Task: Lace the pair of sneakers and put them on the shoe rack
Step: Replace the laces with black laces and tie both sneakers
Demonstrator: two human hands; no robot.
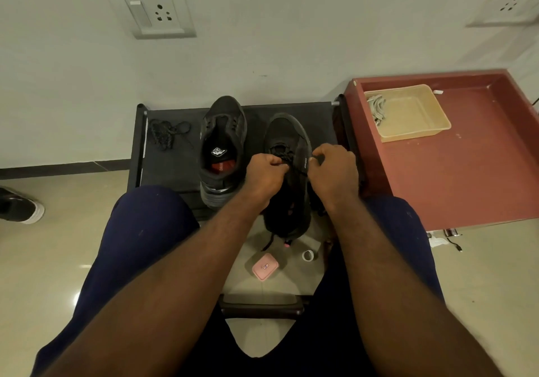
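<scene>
Pinching the black lace (297, 171) with both hands: left hand (267, 172) curls on one strand over the tongue, right hand (335, 169) curls on the other strand at the shoe's side. The near sneaker (291, 134) lies between my wrists, toe on the shoe rack (291, 108), heel hanging off the front edge toward me. The second sneaker (223, 143) sits just left of it on the rack, open, eyelets bare. A spare lace (166, 133) is bundled at the rack's left end. Pink case (264, 266) and tape roll (307, 255) are on the floor below. Red table (466, 172) on the right carries a beige tray (414, 120).
</scene>
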